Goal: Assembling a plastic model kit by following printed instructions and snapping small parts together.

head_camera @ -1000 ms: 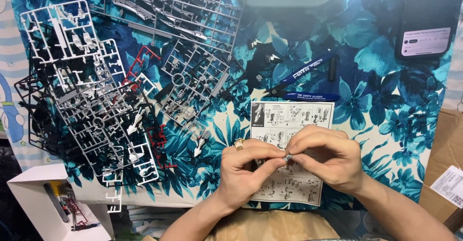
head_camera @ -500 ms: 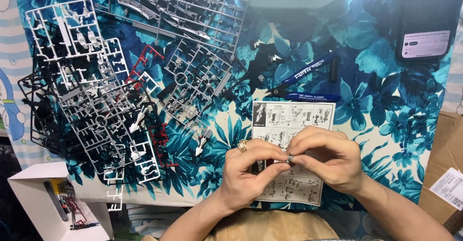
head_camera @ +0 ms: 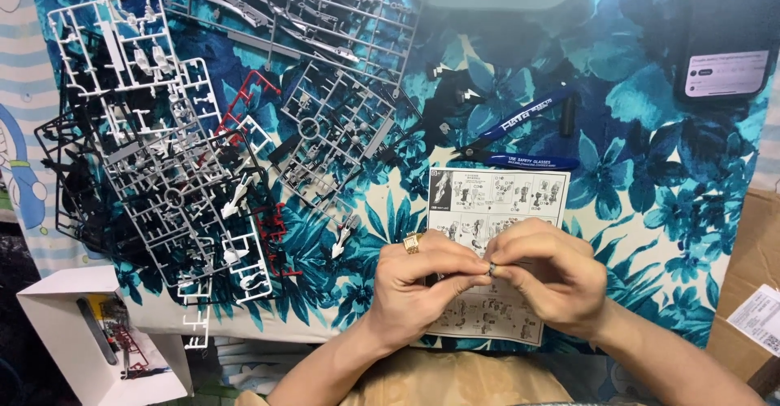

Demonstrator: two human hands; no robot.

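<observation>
Left hand: our left hand [head_camera: 422, 284] sits near the tabletop's near edge, fingers curled, thumb and forefinger pressed on a small grey part [head_camera: 491, 269]; a gold ring [head_camera: 412, 243] shows on 1 finger.
Right hand: our right hand [head_camera: 546, 280] meets it from the other side, fingertips pinching the same part.
Small grey part: it lies between the 2 sets of fingertips, mostly hidden, directly over the instruction sheet [head_camera: 497, 199].
Instruction sheet: it lies flat on the blue floral cloth [head_camera: 650, 211] at the near edge, partly under both hands.
Nippers: the blue-handled nippers [head_camera: 520, 138] lie just beyond the sheet's far edge.
Sprues: we see grey, white, black and red part sprues [head_camera: 187, 170] heaped across the left half of the tabletop.
Phone: a dark phone [head_camera: 723, 40] rests at the far right corner.
Box: a white box [head_camera: 89, 333] stands off the near left corner.
</observation>
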